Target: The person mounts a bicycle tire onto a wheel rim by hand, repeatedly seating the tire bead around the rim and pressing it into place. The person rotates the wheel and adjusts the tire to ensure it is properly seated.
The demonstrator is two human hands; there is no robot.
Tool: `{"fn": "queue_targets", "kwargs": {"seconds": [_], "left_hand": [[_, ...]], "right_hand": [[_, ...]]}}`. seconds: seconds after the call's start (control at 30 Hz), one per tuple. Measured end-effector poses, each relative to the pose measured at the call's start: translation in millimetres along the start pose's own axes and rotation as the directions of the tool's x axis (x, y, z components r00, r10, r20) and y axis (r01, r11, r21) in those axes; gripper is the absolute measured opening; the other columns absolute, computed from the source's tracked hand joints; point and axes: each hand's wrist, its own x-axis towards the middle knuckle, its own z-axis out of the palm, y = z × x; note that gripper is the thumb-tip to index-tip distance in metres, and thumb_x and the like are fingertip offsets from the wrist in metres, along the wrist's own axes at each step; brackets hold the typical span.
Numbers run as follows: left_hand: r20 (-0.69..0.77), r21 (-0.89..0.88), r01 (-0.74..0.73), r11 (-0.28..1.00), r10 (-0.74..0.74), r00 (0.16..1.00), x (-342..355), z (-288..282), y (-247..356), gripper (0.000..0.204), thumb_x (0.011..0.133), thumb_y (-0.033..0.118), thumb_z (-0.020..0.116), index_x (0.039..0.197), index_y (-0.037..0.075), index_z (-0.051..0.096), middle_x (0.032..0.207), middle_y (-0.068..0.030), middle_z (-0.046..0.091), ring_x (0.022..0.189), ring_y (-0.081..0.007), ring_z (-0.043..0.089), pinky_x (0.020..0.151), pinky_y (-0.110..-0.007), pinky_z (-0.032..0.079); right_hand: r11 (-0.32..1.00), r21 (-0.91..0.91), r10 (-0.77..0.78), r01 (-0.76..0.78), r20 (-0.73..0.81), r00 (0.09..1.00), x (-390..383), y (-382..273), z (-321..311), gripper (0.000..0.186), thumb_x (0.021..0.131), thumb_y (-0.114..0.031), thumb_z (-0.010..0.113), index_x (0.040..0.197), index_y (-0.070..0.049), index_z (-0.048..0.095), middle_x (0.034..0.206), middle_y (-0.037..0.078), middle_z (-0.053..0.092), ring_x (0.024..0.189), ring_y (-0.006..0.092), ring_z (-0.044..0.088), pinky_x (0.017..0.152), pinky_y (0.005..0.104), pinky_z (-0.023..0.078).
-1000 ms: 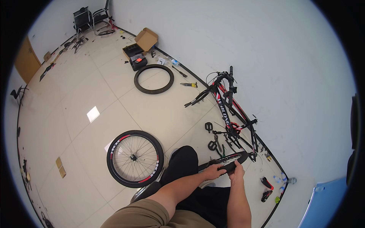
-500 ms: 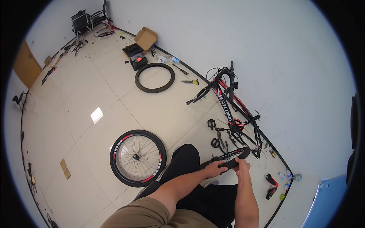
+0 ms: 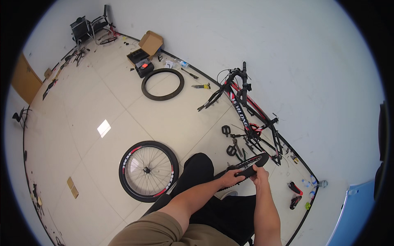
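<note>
Tilted up between my legs is a bicycle wheel with a black tire [image 3: 263, 159], seen nearly edge-on. My left hand [image 3: 232, 178] grips the tire's near side, fingers bent over the rubber. Close beside it, my right hand [image 3: 259, 175] is closed on the same tire, its thumb up on the sidewall. My fingers hide part of the rim, and the wheel's lower portion is out of sight behind my left arm. Just beyond the wheel lie black pedals [image 3: 231, 151] with crank parts.
A second wheel [image 3: 122, 168] lies flat to my left. The black-and-red bike frame [image 3: 241, 112] rests along the right wall. Farther off are a loose tire [image 3: 144, 91], a tool case [image 3: 141, 55] and a yellow-handled tool [image 3: 202, 86]. A red-black saddle [image 3: 295, 188] sits at right.
The view has turned slightly, so the far things sit a little more to the left. Both hands stay on the tire, with only a small shift of the right fingers.
</note>
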Motion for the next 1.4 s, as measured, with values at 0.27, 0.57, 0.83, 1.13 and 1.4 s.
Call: {"fn": "queue_targets", "kwargs": {"seconds": [0.27, 0.57, 0.83, 1.13, 1.4], "left_hand": [[-0.188, 0.427, -0.017, 0.904, 0.108, 0.976, -16.8, 8.8, 16.7, 0.060, 0.098, 0.054, 0.054, 0.141, 0.012, 0.057, 0.125, -0.0149, 0.068, 0.113, -0.0384, 0.064, 0.098, -0.049, 0.047], [-0.279, 0.820, 0.028, 0.571, 0.356, 0.892, -17.6, 33.8, 55.1, 0.063, 0.095, 0.048, 0.061, 0.142, 0.007, 0.049, 0.115, -0.0215, 0.066, 0.106, -0.0392, 0.066, 0.091, -0.052, 0.050], [-0.226, 0.793, 0.050, 0.607, 0.216, 0.950, -6.8, 47.6, 57.6, 0.054, 0.096, 0.056, 0.060, 0.108, 0.003, 0.055, 0.091, -0.0217, 0.070, 0.086, -0.0419, 0.069, 0.087, -0.051, 0.050], [-0.142, 0.822, -0.013, 0.570, 0.226, 0.964, -3.5, 64.8, 41.6, 0.058, 0.096, 0.058, 0.057, 0.106, 0.001, 0.056, 0.091, -0.0257, 0.069, 0.088, -0.0428, 0.068, 0.085, -0.051, 0.050], [-0.222, 0.781, 0.069, 0.621, 0.172, 0.960, -6.4, 63.0, 41.4, 0.059, 0.090, 0.062, 0.063, 0.107, 0.006, 0.057, 0.090, -0.0223, 0.072, 0.088, -0.0420, 0.071, 0.081, -0.053, 0.054]], "right_hand": [[1.000, 0.014, -0.005, 0.005, -0.001, 1.000, -2.4, -4.8, 5.2, 0.022, 0.086, -0.001, 0.074, 0.104, 0.006, 0.065, 0.094, 0.016, 0.069, 0.074, 0.0292, 0.070, 0.059, 0.0466, 0.060], [1.000, 0.013, -0.016, 0.015, 0.055, 0.998, 10.1, -2.0, 12.2, 0.015, 0.085, 0.000, 0.074, 0.095, 0.006, 0.065, 0.089, 0.016, 0.069, 0.070, 0.0305, 0.070, 0.053, 0.0465, 0.056], [0.997, 0.080, -0.001, -0.003, 0.048, 0.999, 8.6, -2.5, -10.7, 0.014, 0.083, 0.001, 0.077, 0.091, 0.005, 0.066, 0.085, 0.017, 0.070, 0.066, 0.0306, 0.069, 0.054, 0.0460, 0.057], [0.996, -0.087, 0.008, -0.012, -0.044, 0.999, -7.8, -5.0, -32.5, 0.018, 0.079, -0.004, 0.079, 0.089, 0.005, 0.066, 0.080, 0.013, 0.069, 0.059, 0.0246, 0.066, 0.044, 0.0362, 0.051], [0.975, -0.200, -0.101, 0.091, -0.039, 0.994, -7.4, 2.4, -25.5, 0.020, 0.079, -0.005, 0.079, 0.086, 0.008, 0.065, 0.078, 0.015, 0.067, 0.059, 0.0238, 0.065, 0.043, 0.0374, 0.049]]}}
